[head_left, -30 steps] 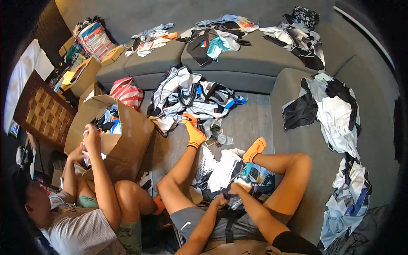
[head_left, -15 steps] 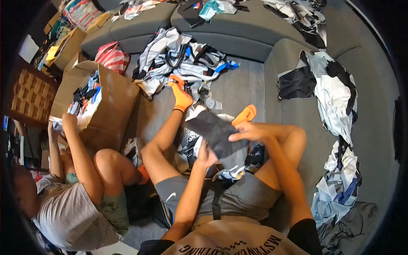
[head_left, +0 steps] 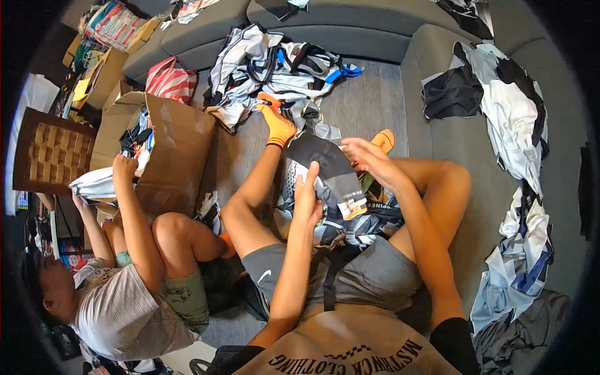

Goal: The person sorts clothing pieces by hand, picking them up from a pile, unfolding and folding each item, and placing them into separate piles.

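between spread knees [head_left: 455, 181], hands [head_left: 306, 201] flank edges of cloth [head_left: 325, 159]

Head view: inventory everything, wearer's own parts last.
Held cloth: 1, black and grey, between the knees
Cloth pile: 1, mixed, between the legs
Floor heap: 1, white, black and blue, floor ahead
Sofa: 1, grey, far side and right
Sofa cloths: several heaps, mixed, on the sofa
Large carton: 1, brown, left
Striped bag: 1, red and white, behind the carton
Chair: 1, brown, far left
Bags and boxes: several, mixed, upper left
Coworker: 1, grey shirt, lower left
Coworker's cloth: 1, white, in hands
Socks: 2, orange, on the feet
Left hand: 1, bare, holding the cloth
Right hand: 1, bare, beside the cloth
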Demonstrator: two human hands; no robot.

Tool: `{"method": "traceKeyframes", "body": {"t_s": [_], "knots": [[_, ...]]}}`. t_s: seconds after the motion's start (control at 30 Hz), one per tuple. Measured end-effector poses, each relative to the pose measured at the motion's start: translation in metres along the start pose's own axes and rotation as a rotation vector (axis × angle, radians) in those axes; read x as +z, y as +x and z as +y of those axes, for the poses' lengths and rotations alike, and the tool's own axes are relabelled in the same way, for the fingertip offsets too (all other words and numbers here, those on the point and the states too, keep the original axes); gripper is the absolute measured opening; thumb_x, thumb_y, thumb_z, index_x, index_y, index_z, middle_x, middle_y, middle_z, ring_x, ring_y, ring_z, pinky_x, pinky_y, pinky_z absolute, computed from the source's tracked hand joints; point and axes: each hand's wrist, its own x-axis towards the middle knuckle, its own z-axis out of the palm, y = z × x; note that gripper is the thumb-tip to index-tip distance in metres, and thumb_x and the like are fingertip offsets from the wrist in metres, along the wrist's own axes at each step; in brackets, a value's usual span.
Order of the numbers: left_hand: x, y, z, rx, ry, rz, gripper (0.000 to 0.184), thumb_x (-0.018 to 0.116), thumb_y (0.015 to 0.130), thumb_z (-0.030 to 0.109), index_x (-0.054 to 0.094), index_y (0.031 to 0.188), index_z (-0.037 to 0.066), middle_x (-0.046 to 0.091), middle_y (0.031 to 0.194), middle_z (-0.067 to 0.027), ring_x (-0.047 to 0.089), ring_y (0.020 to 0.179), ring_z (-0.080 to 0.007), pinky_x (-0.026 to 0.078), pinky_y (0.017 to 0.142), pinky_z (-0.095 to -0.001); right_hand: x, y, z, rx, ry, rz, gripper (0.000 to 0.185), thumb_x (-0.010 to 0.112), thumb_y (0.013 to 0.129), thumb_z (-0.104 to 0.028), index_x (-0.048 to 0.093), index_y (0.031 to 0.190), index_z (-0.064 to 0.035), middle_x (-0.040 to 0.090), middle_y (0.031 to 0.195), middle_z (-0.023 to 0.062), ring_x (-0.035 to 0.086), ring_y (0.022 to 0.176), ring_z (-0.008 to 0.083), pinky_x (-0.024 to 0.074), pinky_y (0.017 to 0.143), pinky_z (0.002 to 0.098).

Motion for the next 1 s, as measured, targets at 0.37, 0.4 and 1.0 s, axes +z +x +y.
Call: {"method": "traceKeyframes", "body": {"t_s": [0.37, 0.4, 1.0], "knots": [[-0.031, 0.019, -0.019, 0.076, 0.272, -0.207, 0.049, 0.057, 0.088, 0.027, 0.039, 0.126, 0.001, 0.048, 0.118, -0.0136, 0.051, 0.103, -0.0245, 0.042, 0.088, -0.0309, 0.0, -0.014, -0.007, 0.032, -0.114, -0.076, 0.024, 0.062, 0.082, -0.009, 0.057, 0.103, 0.0023, 0.062, 0.087, 0.0061, 0.055, 0.07, 0.0068, 0.0432, 0.059, 0.0173], [-0.031, 0.018, -0.021, 0.22, 0.489, -0.154, 0.053, 0.059, 0.086, 0.027, 0.037, 0.127, 0.001, 0.044, 0.122, -0.0154, 0.048, 0.107, -0.0259, 0.039, 0.091, -0.0321, 0.003, -0.017, -0.013, 0.023, -0.086, -0.016, 0.021, 0.062, 0.082, -0.01, 0.058, 0.099, 0.0024, 0.062, 0.083, 0.005, 0.054, 0.065, 0.0065, 0.0422, 0.055, 0.0168], [0.02, -0.011, 0.021, 0.269, 0.537, -0.141, 0.017, 0.054, 0.081, 0.01, 0.059, 0.094, 0.0, 0.057, 0.078, -0.005, 0.047, 0.064, -0.0116, 0.039, 0.059, -0.0206, 0.014, -0.032, -0.037, -0.1, -0.325, -0.234, 0.049, 0.066, 0.08, -0.016, 0.047, 0.122, 0.0009, 0.05, 0.119, 0.0105, 0.047, 0.107, 0.0176, 0.0357, 0.093, 0.0276]]}}
